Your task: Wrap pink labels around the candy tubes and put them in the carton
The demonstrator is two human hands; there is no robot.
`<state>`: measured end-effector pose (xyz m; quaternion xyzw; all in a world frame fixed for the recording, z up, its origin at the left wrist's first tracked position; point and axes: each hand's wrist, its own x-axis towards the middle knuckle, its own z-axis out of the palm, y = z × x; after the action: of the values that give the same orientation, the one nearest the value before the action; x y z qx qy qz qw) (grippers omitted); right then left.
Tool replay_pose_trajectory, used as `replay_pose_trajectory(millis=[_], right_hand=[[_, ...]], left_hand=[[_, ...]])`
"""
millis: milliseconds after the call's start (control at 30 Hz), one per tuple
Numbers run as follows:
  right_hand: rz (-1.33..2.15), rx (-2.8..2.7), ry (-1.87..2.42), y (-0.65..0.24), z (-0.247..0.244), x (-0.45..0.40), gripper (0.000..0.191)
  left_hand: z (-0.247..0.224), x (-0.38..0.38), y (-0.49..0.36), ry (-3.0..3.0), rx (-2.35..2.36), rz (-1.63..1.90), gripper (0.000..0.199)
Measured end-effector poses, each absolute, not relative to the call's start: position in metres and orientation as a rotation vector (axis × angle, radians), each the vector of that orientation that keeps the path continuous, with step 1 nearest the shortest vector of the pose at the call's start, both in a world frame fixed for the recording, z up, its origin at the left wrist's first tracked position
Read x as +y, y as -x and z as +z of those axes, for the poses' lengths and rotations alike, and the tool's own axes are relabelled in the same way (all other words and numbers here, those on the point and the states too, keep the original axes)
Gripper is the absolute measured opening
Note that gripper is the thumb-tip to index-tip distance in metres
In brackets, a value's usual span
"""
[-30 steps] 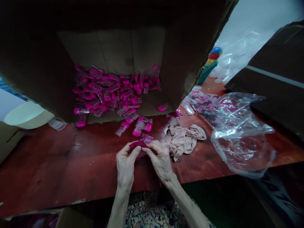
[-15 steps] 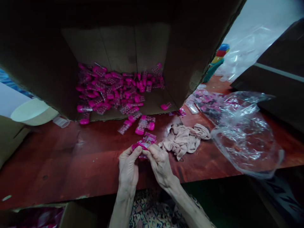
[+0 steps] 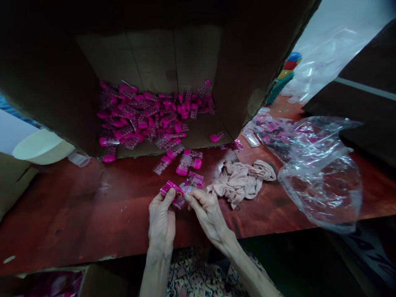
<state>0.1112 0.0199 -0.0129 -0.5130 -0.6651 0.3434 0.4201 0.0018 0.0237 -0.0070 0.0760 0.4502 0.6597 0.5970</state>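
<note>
Both our left hand and right hand pinch a pink printed plastic wrapper, left of the crumpled cloth.

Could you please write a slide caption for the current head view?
Left hand and right hand pinch printed pink film before an open cardboard box holding pink-capped tubes.

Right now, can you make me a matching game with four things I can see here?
Things:
1. Cloth
2. Bowl
3. Left hand
4. Plastic bag

Clues:
A. Pinching a pink packet
B. See-through, on the right side of the table
C. Crumpled, close to the right hand
D. Pale, left of the big cardboard box

Pairs: 1-C, 2-D, 3-A, 4-B
</note>
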Motion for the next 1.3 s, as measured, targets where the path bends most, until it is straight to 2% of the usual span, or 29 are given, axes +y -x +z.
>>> replay_pose_trajectory(millis=[200,400,600,733,867,967,1133,1300], right_hand=[[0.812,-1.859,1.314,-0.117,-0.005,0.031,0.039],[0.512,-1.942,1.514,-0.133,0.008,0.074,0.027],[0.358,-2.349,1.368,-0.129,0.003,0.111,0.048],[0.289,-2.491,1.274,-0.121,0.000,0.122,0.039],[0.206,-2.432,1.338,-0.121,0.007,0.115,0.026],[0.175,-2.276,1.362,-0.124,0.010,0.090,0.027],[0.262,-1.916,1.184,-0.122,0.000,0.039,0.028],[0.107,-1.813,1.175,-0.112,-0.010,0.021,0.032]], left_hand=[[-0.007,0.025,0.002,-0.139,1.019,1.525,0.021],[-0.005,0.029,0.013,0.009,1.048,1.621,0.009],[0.002,0.030,0.017,0.125,1.053,1.613,0.020],[0.009,0.031,0.021,0.204,1.038,1.629,0.022],[0.011,0.035,0.027,0.268,1.025,1.684,0.019],[0.010,0.039,0.029,0.264,1.033,1.682,0.011],[0.014,0.045,0.022,0.275,1.017,1.669,0.020],[0.023,0.045,0.007,0.207,0.939,1.620,0.024]])
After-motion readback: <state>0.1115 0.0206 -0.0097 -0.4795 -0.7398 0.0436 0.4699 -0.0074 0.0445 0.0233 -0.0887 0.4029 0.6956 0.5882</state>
